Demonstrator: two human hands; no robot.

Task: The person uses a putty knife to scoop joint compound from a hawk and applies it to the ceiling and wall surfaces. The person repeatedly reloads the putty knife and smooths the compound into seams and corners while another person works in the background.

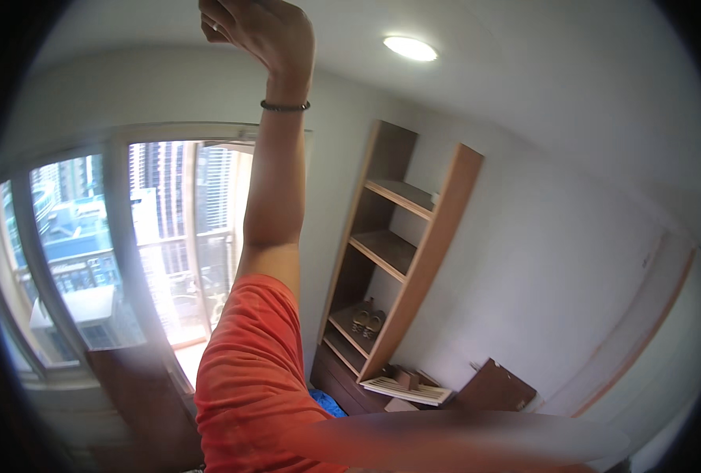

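Note:
My left hand [268,31] is raised high at the upper edge of the head view, which cuts part of it off. Its fingers are bent and drawn together, pointing left, with a ring on one of them. Whatever they may hold is hidden. Around the wrist is a dark beaded bracelet [285,106]. The bare forearm runs down to an orange-red sleeve [248,370]. My right hand does not appear.
Sliding glass doors [161,236] stand at left. A tall wooden shelf [429,260] holds a pair of shoes [368,322]. Slatted pieces [406,390] and a brown board [496,386] lie by it. A blurred shape [461,437] covers the lower right. Overhead is a ceiling light [410,49].

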